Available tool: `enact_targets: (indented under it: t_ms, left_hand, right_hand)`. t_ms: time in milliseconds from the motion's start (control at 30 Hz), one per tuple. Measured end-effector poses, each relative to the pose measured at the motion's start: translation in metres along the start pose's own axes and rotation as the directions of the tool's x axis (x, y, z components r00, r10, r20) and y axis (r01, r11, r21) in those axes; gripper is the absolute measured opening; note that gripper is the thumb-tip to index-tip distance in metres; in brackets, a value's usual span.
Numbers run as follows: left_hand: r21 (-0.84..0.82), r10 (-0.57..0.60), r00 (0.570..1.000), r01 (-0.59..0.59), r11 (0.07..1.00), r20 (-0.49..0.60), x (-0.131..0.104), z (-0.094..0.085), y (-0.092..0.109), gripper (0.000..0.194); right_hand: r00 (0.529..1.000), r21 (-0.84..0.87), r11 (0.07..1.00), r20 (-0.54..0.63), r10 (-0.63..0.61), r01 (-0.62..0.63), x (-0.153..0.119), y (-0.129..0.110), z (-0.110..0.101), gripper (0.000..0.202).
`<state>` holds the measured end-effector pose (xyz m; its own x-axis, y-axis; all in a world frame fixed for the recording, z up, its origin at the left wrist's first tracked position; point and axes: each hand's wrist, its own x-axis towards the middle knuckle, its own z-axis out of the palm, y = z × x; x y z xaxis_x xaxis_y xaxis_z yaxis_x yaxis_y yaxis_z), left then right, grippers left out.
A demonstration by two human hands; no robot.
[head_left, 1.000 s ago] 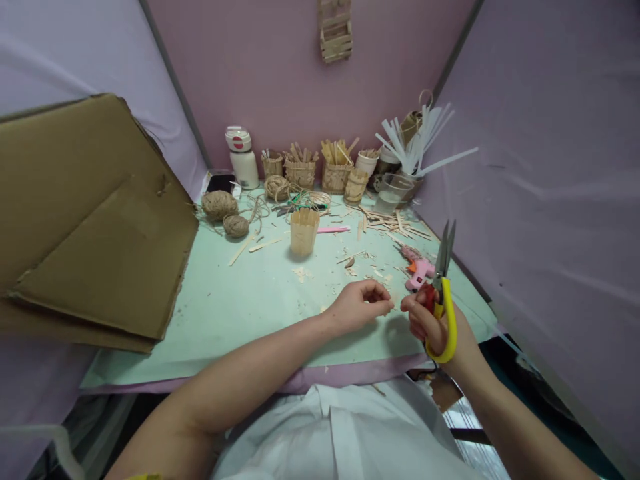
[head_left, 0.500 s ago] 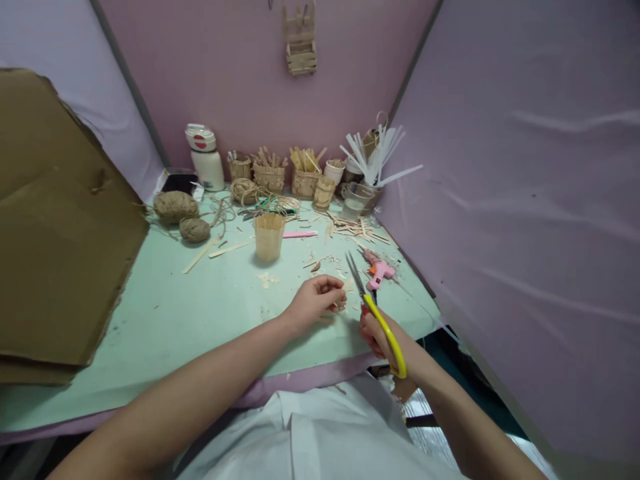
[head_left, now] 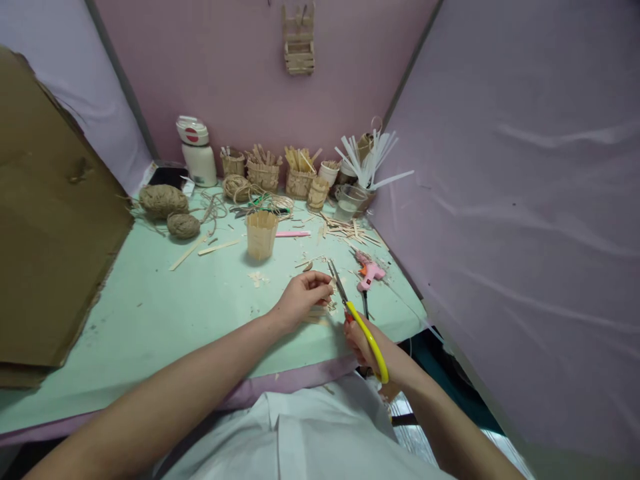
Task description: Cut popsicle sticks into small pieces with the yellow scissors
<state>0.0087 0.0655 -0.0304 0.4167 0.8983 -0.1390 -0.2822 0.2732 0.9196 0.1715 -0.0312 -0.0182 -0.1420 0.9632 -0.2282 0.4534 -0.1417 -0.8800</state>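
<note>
My right hand (head_left: 361, 341) is closed around the handle of a pair of scissors (head_left: 367, 339) with a large yellow loop; the blades point up and away from me. Just left of the blades, my left hand (head_left: 306, 297) pinches a small pale piece that looks like wood, mostly covered by the fingers. The blade tips lie close beside those fingertips. Pale scraps and short sticks (head_left: 316, 320) lie under and around my left hand. Beyond it stands a cup (head_left: 261, 237) made of upright flat wooden sticks.
A pink glue gun (head_left: 371, 273) lies right of the scissors, its cord trailing. Loose sticks (head_left: 347, 228), twine balls (head_left: 163, 201), a white bottle (head_left: 199, 157) and stick-filled containers (head_left: 263, 175) line the back. Cardboard (head_left: 55, 213) stands at left.
The scissors and my right hand have moved left, bringing the blades up to my left fingertips. The blades look closer together than before. The whole view has also shifted slightly.
</note>
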Motion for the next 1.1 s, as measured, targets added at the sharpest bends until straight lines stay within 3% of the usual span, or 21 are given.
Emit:
enact_targets:
  t_ms: [333,700,1100]
  left_hand:
    - [0.030,0.012,1.000,-0.012,0.999,-0.001,0.000,0.001,0.000,0.024]
    - [0.026,0.007,1.000,-0.007,1.000,0.001,-0.002,0.003,0.004,0.025]
    - [0.062,-0.023,0.999,0.021,0.998,0.032,0.000,-0.002,0.010,0.028]
  right_hand:
    - [1.000,0.021,1.000,0.010,0.006,-0.006,0.001,0.009,-0.001,0.045]
    - [1.000,0.006,1.000,-0.002,0.001,-0.001,-0.002,-0.005,0.003,0.045]
    - [1.000,-0.008,1.000,-0.021,0.009,-0.009,-0.004,0.001,0.002,0.043]
